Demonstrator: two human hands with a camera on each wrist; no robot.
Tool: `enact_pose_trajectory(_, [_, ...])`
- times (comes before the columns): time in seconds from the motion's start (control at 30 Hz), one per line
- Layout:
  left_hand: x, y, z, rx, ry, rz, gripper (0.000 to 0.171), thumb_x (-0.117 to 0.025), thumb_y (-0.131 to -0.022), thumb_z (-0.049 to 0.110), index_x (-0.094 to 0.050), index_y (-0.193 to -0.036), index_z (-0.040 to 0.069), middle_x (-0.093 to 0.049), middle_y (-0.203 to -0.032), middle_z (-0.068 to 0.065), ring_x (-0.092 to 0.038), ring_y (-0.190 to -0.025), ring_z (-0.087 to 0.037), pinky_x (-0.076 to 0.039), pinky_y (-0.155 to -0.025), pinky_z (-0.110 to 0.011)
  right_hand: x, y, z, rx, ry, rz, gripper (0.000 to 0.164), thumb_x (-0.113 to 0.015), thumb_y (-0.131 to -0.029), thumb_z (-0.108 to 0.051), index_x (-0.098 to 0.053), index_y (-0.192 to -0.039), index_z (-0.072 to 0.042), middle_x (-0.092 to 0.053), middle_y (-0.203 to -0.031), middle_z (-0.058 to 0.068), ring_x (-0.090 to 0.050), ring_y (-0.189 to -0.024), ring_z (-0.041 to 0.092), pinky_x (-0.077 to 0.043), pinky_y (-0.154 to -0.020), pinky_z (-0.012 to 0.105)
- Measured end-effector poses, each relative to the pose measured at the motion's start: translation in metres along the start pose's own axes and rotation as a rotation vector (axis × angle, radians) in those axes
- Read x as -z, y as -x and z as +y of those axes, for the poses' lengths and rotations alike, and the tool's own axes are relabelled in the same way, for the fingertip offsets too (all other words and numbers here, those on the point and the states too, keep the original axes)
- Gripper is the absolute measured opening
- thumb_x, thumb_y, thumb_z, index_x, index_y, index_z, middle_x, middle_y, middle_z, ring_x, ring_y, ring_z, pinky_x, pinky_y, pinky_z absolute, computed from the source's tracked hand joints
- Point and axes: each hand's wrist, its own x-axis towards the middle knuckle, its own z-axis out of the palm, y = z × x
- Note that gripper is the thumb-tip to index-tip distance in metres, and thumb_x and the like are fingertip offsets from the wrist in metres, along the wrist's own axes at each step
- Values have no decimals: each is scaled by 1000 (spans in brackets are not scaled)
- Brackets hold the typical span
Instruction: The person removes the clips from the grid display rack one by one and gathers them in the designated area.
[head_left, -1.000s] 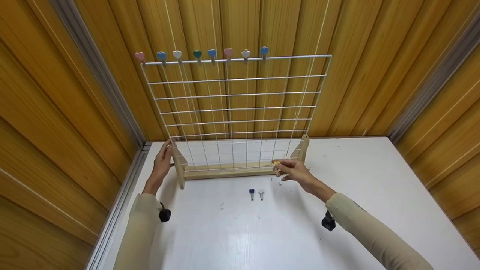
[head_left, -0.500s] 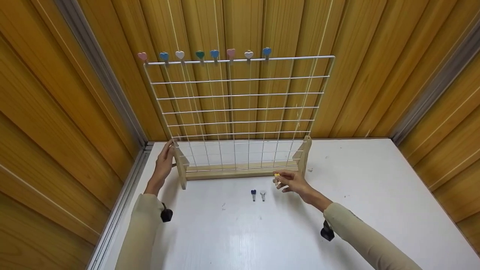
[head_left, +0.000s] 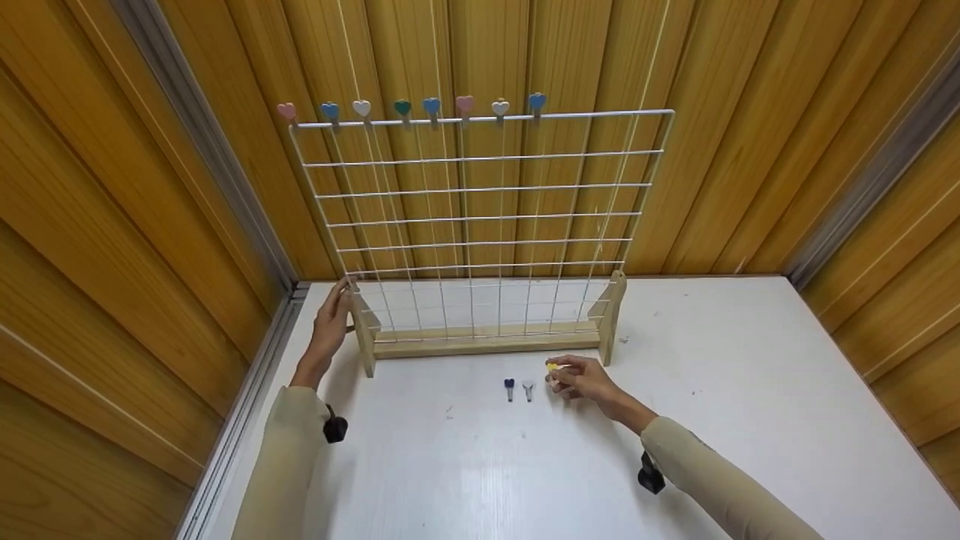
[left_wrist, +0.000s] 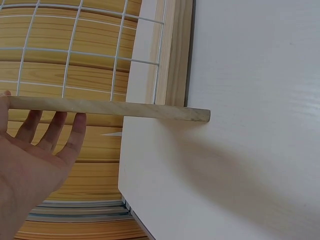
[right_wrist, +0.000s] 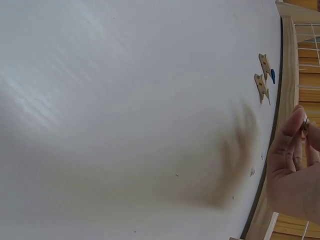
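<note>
Head view and both wrist views: no readable text, no legible labels, brands, numbers or signs on anything.

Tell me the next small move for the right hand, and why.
Probably set the yellow clip down on the table: in the head view, the right hand holds it right of the white clip, which lies beside the dark blue clip.

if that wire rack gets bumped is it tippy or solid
The wire rack probably weighs little for its size, being mostly open mesh. It might tip if pushed high up, since it stands tall above its low wooden base.
</note>
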Motion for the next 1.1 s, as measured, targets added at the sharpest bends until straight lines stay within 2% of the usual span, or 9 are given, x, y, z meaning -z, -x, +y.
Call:
enact_pose_trajectory(0.23, [-1,0,-1,6,10,-4,56,-28,-114,38,-14,-166,23,-21,-171,-14,-29,-154,-38,-38,-118,-61,-1,0,14,21,-5,-24,40,-58,-104,-7,-52,-137,15,-77,-98,10,-68,-78,7,-58,-67,22])
enact_pose_trajectory(0.43, [-2,0,-1,11,3,-7,56,-27,-114,38,-13,-166,24,-21,-171,-14,-29,-154,-38,-39,-118,-60,-4,-1,19,66,109,26,32,-61,-102,-5,-59,-128,15,-75,-92,23,-68,-72,10,-53,-59,22])
enact_pose_trajectory(0.6, [-1,-1,-1,11,-5,-2,56,-27,-114,39,-13,-166,24,-19,-171,-15,-27,-154,-39,-39,-117,-60,-8,-6,19,142,221,53,24,-65,-98,-2,-66,-117,14,-74,-89,30,-71,-71,15,-60,-61,26])
enact_pose_trajectory(0.73, [-1,-2,-1,-4,-15,-8,58,-26,-114,39,-12,-166,22,-18,-171,-17,-27,-155,-41,-39,-117,-61,-9,-10,20,207,280,62,20,-67,-96,1,-69,-110,15,-74,-87,30,-72,-68,18,-62,-60,29])
enact_pose_trajectory(0.9, [-1,-2,-1,1,-8,-2,57,-27,-114,39,-14,-166,22,-21,-170,-16,-29,-154,-40,-39,-117,-60,-12,-12,21,230,314,96,17,-68,-94,3,-71,-107,13,-73,-85,27,-70,-67,18,-61,-58,28])
enact_pose_trajectory(1.1, [0,0,-1,4,-6,3,57,-27,-114,39,-14,-166,22,-21,-170,-15,-28,-154,-40,-38,-118,-61,-17,-13,24,234,384,137,15,-69,-94,2,-73,-107,10,-73,-78,20,-61,-59,12,-50,-49,19])
